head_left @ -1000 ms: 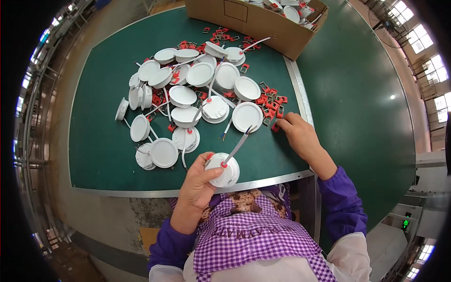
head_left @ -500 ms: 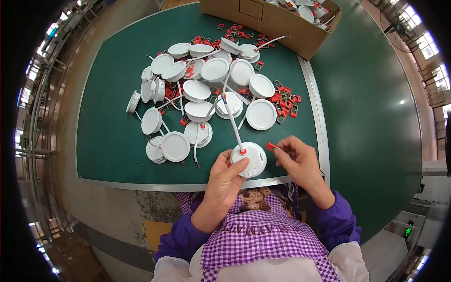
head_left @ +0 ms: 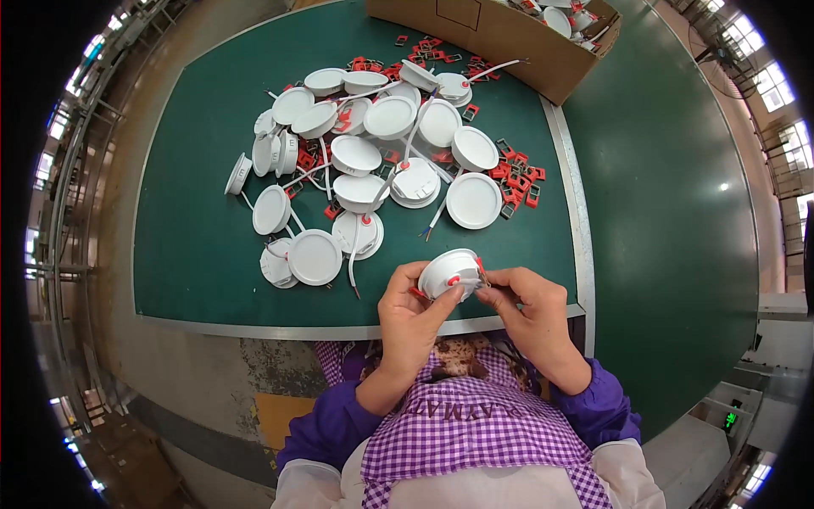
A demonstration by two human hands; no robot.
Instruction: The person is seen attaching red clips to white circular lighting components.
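Observation:
My left hand [head_left: 409, 318] is closed around a white round downlight [head_left: 444, 268], held tilted over the front edge of the table. A red cable grommet shows on its back, by my left thumb. Another bit of red shows at the light's left side, against my left fingers. My right hand [head_left: 536, 321] pinches a red spring clip [head_left: 481, 268] against the light's right side. My fingers partly hide the clip and its metal part.
On the green table [head_left: 203, 271] lies a pile of white downlights [head_left: 390, 117] with cables, some face up, some back up. Loose red clips [head_left: 514, 182] are scattered among and beside them. A cardboard box [head_left: 509, 47] of more parts stands at the back right. Another green surface [head_left: 670, 212] adjoins on the right.
The downlight has been turned, its back now tipped toward me and its cable swung down to the right. My right hand has brought the red clip leftward to the light's side.

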